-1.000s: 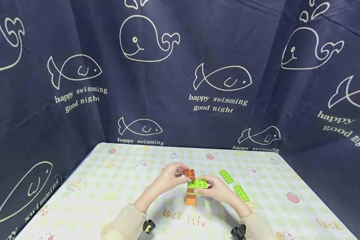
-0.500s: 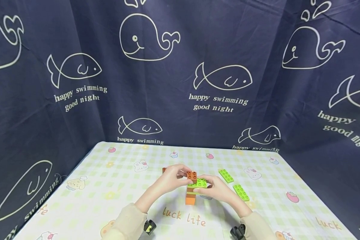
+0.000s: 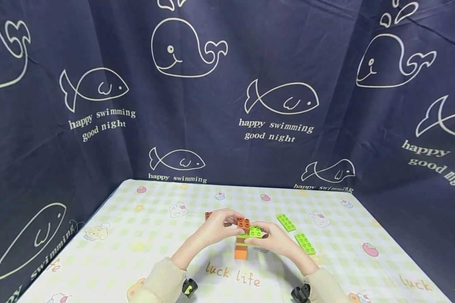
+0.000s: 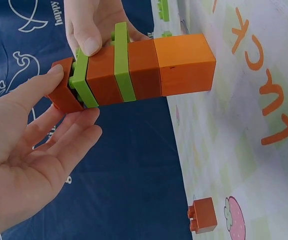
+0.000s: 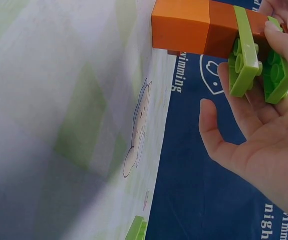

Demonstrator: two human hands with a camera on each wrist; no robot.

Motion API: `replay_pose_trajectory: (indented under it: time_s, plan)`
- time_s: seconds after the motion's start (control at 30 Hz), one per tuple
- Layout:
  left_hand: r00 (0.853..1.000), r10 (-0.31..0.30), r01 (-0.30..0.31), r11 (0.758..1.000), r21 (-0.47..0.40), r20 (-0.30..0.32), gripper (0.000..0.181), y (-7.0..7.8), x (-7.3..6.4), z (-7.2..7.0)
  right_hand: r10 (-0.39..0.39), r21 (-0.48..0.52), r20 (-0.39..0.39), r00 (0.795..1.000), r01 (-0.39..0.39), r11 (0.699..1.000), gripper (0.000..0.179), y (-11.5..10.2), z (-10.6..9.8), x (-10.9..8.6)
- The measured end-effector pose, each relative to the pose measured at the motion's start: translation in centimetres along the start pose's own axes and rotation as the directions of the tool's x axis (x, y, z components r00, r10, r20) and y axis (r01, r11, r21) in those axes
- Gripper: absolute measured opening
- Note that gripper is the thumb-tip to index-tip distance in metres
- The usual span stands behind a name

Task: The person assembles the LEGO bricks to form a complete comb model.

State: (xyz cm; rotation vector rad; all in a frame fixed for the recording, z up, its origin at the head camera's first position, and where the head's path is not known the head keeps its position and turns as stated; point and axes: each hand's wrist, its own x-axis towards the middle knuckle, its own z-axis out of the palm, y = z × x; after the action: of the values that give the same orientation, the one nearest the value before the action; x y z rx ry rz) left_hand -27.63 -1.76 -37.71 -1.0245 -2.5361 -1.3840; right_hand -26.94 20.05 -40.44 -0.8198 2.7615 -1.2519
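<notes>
Toy-brick tower (image 4: 145,69), upright on the desk (image 3: 117,261); step in hand, as judged: seating the top brick

Four-stud brown brick (image 3: 243,225), tilted over upper green plate (image 3: 255,231), gap visible, pinched by left hand (image 3: 217,226); plate gripped by right hand (image 3: 272,237); next move likely calls for aligning, pressing level; loose nearby: two green eight-stud plates (image 3: 305,244), spare brown brick (image 4: 205,216)

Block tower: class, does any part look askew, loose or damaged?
Yes: in the left wrist view, the top brown brick, held by the left hand, is not flush. A gap shows between it and the upper lime-green plate, so it seems not fully pressed down. No damage is visible.
</notes>
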Motion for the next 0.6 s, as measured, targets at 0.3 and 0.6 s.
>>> replay_pose_trajectory:
  time_s: [0.3,0.6]
  plan:
    - [1.000,0.008,-0.008,1.000,0.008,0.013,0.027,-0.07,0.03,0.05,0.015,0.003,0.001,1.000,-0.015,1.000,0.043,-0.01,0.04,0.01]
    - [1.000,-0.004,0.003,1.000,0.024,0.025,0.027,-0.23,0.04,0.16,0.008,0.000,0.000,1.000,-0.008,1.000,0.041,0.03,0.10,0.03]
